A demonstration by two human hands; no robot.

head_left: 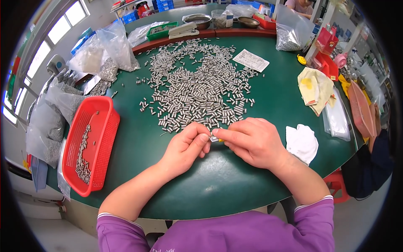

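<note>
My left hand (187, 146) and my right hand (252, 140) meet over the green table (218, 185), fingertips pinched together on one small metal cylinder (214, 138). A yellow bit shows under my right fingers. Just beyond my hands lies a wide heap of small shiny metal cylinders (197, 90) spread over the table. A red plastic basket (90, 143) at my left holds several of the same cylinders along its bottom.
Clear plastic bags of metal parts (107, 50) stand at the far left, another bag (289, 29) at the far right. A white cloth (302, 143), a yellow-stained cloth (315, 88), a paper slip (251, 60), a stapler (183, 30) and metal bowls (197, 20) lie around.
</note>
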